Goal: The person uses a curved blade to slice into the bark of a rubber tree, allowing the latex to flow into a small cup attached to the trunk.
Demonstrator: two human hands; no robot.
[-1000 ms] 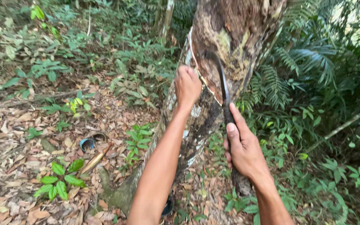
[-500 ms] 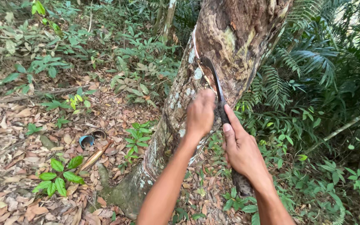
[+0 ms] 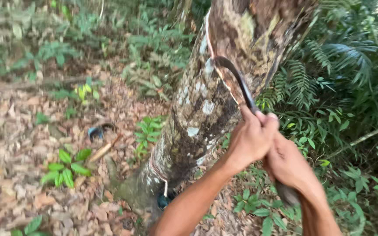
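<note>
Forest floor [image 3: 18, 144] covered in dry brown leaves fills the left side of the view, with low green seedlings scattered over it and dense ferns [image 3: 324, 65] on the right.

A thick tree trunk [image 3: 197, 113] leans up from lower centre to the top edge. Its bark is mottled brown, grey and pale, and a thin light groove [image 3: 224, 83] runs slantwise down its face.

Two bare forearms reach in from the bottom edge. The left hand [image 3: 250, 140] is curled into a fist around the handle of a curved tapping knife [image 3: 239, 81], just below the blade. The right hand [image 3: 287, 164] sits right behind it, touching the left hand and also wrapped closed around the handle, lower down. The bottom end of the handle [image 3: 287, 194] shows, blurred, beneath the right wrist.

The knife's dark, narrow blade arcs up and to the left from the hands, and its hooked tip rests against the bark at the upper part of the groove.

At the foot of the trunk, a dark cup [image 3: 162, 201] sits against the bark, partly hidden. Farther left, well apart from the tree, a small round blue-rimmed container [image 3: 95, 131] lies among the leaves beside a pale stick [image 3: 101, 150]. The whole view is slightly blurred.
</note>
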